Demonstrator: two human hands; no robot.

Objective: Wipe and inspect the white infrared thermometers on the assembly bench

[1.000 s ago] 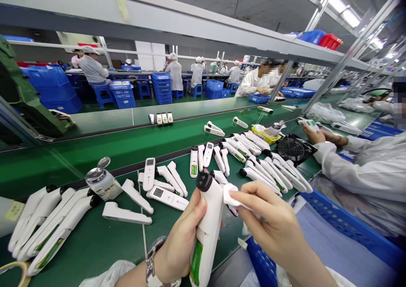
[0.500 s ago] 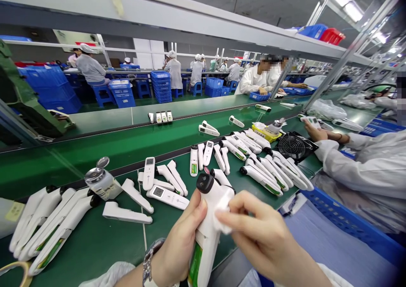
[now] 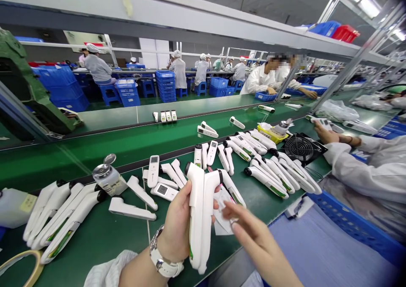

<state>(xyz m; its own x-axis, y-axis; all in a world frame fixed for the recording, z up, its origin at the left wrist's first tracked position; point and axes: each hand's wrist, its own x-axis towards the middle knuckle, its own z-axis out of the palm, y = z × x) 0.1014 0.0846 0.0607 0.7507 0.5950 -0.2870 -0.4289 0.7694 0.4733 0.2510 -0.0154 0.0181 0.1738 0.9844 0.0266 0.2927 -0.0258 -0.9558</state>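
Note:
My left hand [image 3: 176, 225] grips a white handheld thermometer [image 3: 199, 211] upright over the near edge of the green bench, its side turned to me, a watch on the wrist. My right hand [image 3: 256, 244] is just to the right of it, fingers loosely spread, fingertips on a small white wipe [image 3: 223, 213] beside the device. Several more white thermometers [image 3: 272, 175] lie in rows on the bench behind.
A metal-capped dispenser bottle [image 3: 108, 179] stands to the left, next to another row of thermometers [image 3: 60, 219]. A tape roll [image 3: 19, 266] sits at the lower left. A co-worker's sleeve [image 3: 364, 172] reaches in at right by a black fan [image 3: 300, 148]. Blue crate [image 3: 352, 227] at right.
My left hand has turned the thermometer from facing me to side-on. My right hand has come off its head and dropped lower, with the wipe now beside the device.

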